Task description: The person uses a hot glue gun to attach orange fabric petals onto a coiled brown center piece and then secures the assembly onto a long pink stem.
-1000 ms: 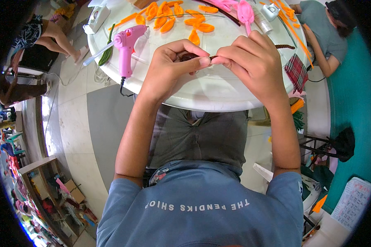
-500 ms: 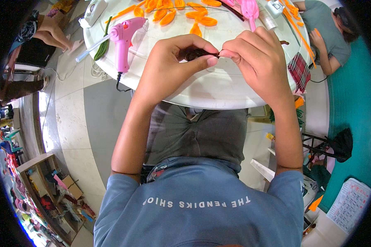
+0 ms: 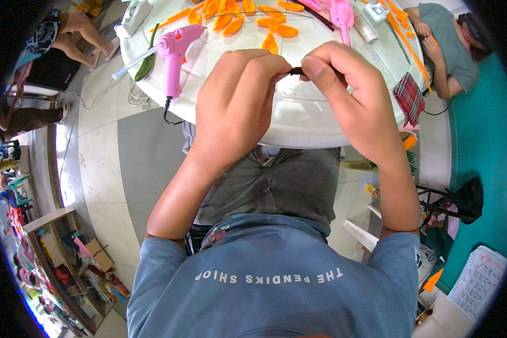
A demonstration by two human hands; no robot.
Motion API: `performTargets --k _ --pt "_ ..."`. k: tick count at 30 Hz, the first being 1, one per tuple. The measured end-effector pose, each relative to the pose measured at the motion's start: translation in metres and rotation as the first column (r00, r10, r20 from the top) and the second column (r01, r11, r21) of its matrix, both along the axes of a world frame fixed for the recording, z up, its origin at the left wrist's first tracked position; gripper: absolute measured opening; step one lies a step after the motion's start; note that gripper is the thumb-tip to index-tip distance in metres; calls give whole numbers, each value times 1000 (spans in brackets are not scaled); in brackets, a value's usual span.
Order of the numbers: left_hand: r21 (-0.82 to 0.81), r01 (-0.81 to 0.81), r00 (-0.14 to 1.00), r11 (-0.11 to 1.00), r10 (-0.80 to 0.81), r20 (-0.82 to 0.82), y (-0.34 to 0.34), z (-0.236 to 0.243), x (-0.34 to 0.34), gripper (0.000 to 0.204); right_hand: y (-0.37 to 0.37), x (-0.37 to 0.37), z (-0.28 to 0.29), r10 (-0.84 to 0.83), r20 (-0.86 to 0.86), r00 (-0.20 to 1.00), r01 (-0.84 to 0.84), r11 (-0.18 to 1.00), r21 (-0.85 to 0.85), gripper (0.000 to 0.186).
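A short twisted piece of dark brown pipe cleaner (image 3: 296, 71) spans the small gap between my hands, above the near part of the round white table (image 3: 298, 132). My left hand (image 3: 231, 101) pinches one end, its fingertips mostly hidden behind the back of the hand. The other end is gripped by my right hand (image 3: 357, 93), thumb on top and fingers curled beneath. Beyond the hands lie several orange petal-shaped loops (image 3: 232, 25) and a pink bundle (image 3: 342, 16). A pink glue gun (image 3: 176, 53) with a clear stick in its back rests at the left.
Green stems (image 3: 146, 65) lie by the glue gun, whose black cord (image 3: 168, 112) drops over the table edge. A white tape dispenser (image 3: 134, 17) stands at far left. Red plaid cloth (image 3: 409, 97) hangs at the right rim. Another person (image 3: 448, 48) sits at the far right, hands near orange strips.
My left hand has rolled over so its back faces up, and my right hand has turned its thumb upward. The brown piece stays pinched between them.
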State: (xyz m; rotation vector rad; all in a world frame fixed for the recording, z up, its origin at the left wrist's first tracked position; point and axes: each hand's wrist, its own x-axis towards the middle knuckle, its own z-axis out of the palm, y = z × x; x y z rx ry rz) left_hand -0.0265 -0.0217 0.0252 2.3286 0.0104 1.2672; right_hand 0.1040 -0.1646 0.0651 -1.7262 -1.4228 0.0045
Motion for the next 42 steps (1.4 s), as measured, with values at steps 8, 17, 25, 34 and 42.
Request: performTargets --k 8,17,25,34,42 --pt "-962 117 655 246 -747 -111 20 20 -14 44 -12 5 13 -48 702 711 7 998 62 13" --pt "-980 179 559 86 -829 29 28 15 -14 30 -19 2 22 -22 754 657 -31 998 57 27" --pt "-973 199 580 117 -814 21 25 14 -16 24 -23 2 24 -13 807 591 -100 991 89 30" --pt "-47 257 965 965 -259 -46 6 15 -21 9 -22 -8 27 83 226 971 -60 992 -107 13" --pt "-816 212 862 538 -497 -104 0 23 -23 11 -20 -14 27 -10 519 855 32 999 -34 14"
